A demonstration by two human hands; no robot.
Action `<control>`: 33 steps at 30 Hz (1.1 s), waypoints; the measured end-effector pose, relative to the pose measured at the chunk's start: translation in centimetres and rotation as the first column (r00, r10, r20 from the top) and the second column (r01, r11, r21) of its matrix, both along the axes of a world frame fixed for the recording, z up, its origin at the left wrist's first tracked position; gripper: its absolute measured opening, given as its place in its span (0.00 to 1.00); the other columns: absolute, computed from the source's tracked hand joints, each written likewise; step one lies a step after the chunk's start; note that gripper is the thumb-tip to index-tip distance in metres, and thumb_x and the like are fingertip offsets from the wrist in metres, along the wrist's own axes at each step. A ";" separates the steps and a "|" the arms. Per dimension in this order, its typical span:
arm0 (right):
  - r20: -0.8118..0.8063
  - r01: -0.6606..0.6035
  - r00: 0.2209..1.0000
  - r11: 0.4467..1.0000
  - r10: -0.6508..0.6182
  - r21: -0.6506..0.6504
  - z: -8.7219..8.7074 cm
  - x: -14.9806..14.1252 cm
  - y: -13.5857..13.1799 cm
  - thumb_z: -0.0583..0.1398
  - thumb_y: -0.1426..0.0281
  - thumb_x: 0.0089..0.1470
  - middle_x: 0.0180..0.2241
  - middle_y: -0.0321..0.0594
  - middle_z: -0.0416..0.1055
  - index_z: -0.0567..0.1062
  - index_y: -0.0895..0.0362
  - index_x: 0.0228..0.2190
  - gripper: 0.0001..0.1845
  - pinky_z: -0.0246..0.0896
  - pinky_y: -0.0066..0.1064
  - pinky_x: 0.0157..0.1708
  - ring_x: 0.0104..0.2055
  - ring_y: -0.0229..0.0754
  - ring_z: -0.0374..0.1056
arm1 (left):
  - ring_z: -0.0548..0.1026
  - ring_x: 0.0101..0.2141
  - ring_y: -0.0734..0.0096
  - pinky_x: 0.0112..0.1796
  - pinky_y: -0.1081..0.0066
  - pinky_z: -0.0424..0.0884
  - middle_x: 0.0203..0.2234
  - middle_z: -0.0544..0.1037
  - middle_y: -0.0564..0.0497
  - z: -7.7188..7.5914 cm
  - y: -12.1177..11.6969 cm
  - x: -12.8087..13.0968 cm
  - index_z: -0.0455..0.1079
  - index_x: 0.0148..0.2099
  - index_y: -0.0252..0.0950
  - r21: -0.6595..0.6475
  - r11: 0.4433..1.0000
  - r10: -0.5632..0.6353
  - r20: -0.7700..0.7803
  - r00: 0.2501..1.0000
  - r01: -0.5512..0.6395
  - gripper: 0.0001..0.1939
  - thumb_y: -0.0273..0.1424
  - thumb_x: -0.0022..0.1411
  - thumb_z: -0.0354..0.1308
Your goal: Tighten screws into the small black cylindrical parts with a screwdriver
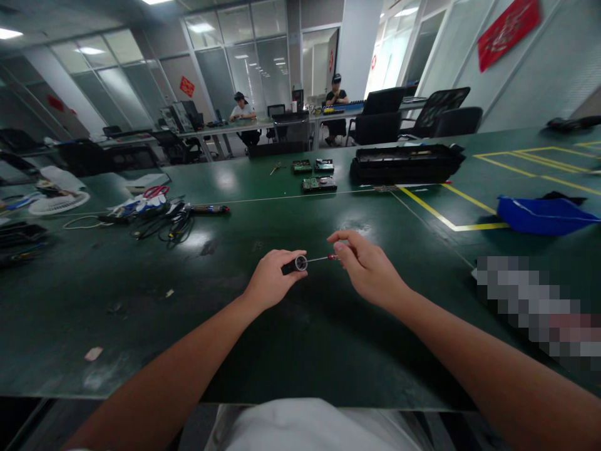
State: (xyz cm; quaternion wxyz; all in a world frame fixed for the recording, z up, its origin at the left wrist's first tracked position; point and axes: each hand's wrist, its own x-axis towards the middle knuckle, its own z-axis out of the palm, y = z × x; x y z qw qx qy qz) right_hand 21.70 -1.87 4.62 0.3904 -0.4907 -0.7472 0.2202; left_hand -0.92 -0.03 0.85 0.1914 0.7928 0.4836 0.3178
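My left hand (271,280) is closed around a small black cylinder (297,264) with a silvery ring at its open end, which faces right. In my right hand (369,266) is a small screwdriver (331,257) with a red handle, pinched near the handle. Its thin metal shaft points left and the tip reaches the ringed end of the cylinder. I cannot tell how deep the tip sits. Both hands are over the near middle of the green table (300,338).
Hard drives (319,184) lie beyond my hands, beside a long black case (407,164). Tangled cables (176,219) and a black pen-like tool (209,210) are left. A blue tray (547,215) and a blurred-out item (535,300) are right. Two people sit at a far desk.
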 end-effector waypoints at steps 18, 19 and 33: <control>-0.727 -0.066 0.661 0.951 -0.186 -0.303 -2.9 -0.5 2.7 0.61 0.51 0.56 0.28 0.36 0.70 0.71 0.53 0.33 0.18 0.72 0.37 0.35 0.28 0.39 0.68 | 0.74 0.51 0.60 0.54 0.57 0.68 0.49 0.79 0.50 -0.1 0.6 -0.6 0.73 0.58 0.45 0.038 0.999 -0.007 -0.018 1.000 0.008 0.22 0.31 0.62 0.66; -0.718 -0.054 0.677 0.961 -0.165 -0.272 -3.0 -0.5 2.6 0.61 0.51 0.57 0.29 0.36 0.71 0.72 0.54 0.34 0.18 0.71 0.36 0.35 0.29 0.39 0.69 | 0.74 0.51 0.60 0.53 0.58 0.68 0.49 0.79 0.50 -0.2 0.6 -0.6 0.73 0.58 0.45 0.038 0.999 -0.010 -0.019 1.000 0.011 0.22 0.31 0.62 0.66; -0.385 -0.003 0.923 0.999 -0.017 -0.053 -1.8 -0.5 1.0 0.57 0.57 0.64 0.29 0.37 0.74 0.73 0.55 0.37 0.14 0.68 0.36 0.35 0.32 0.41 0.72 | 0.74 0.50 0.60 0.54 0.57 0.68 0.49 0.80 0.49 0.0 0.2 -0.2 0.74 0.56 0.43 0.080 0.997 -0.018 -0.010 1.000 0.019 0.21 0.30 0.60 0.67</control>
